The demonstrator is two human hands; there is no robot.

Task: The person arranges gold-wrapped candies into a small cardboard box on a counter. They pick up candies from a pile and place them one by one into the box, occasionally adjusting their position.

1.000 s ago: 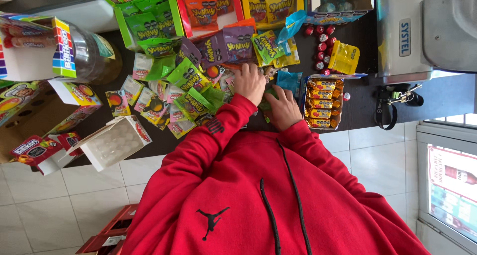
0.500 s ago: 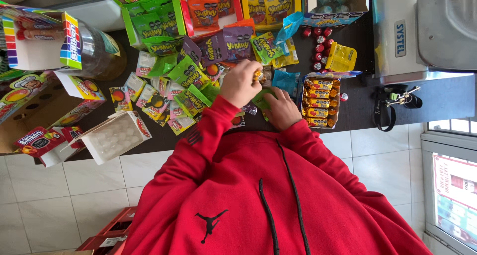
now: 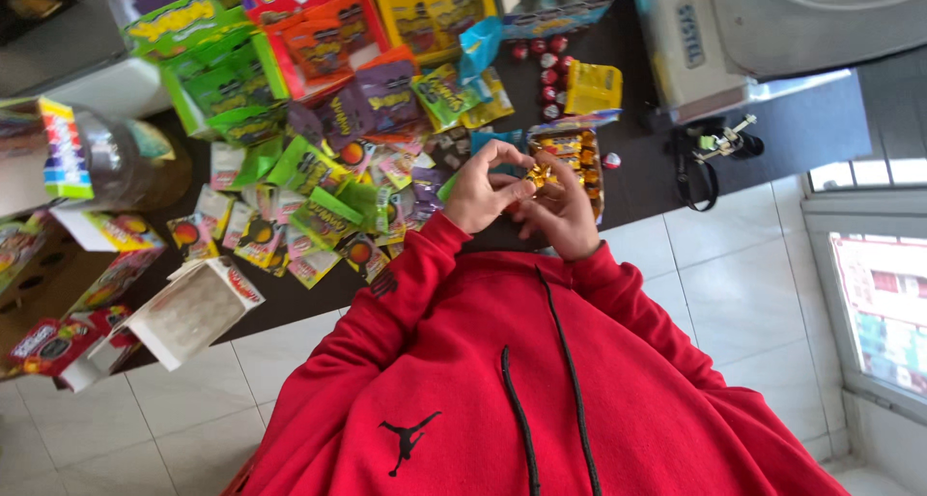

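My left hand (image 3: 480, 195) and my right hand (image 3: 563, 216) are raised together above the dark counter (image 3: 645, 182). Their fingertips pinch a small gold-wrapped candy (image 3: 537, 176) between them. Just beyond the hands lies an open box of gold and orange wrapped candies (image 3: 570, 150). A spread of green, purple and yellow snack pouches (image 3: 319, 201) covers the counter to the left of my left hand. My red hoodie sleeves (image 3: 415, 274) run up to both wrists.
Orange, green and yellow display boxes (image 3: 319, 32) stand at the back. Small red round candies (image 3: 546, 61) and a yellow packet (image 3: 591, 85) lie behind the candy box. An open white carton (image 3: 193, 311) sits at the counter's left edge. Keys on a strap (image 3: 719, 146) lie to the right.
My left hand lifted off the pouches and came toward my right hand. Both hands now meet on the small gold candy near the box.
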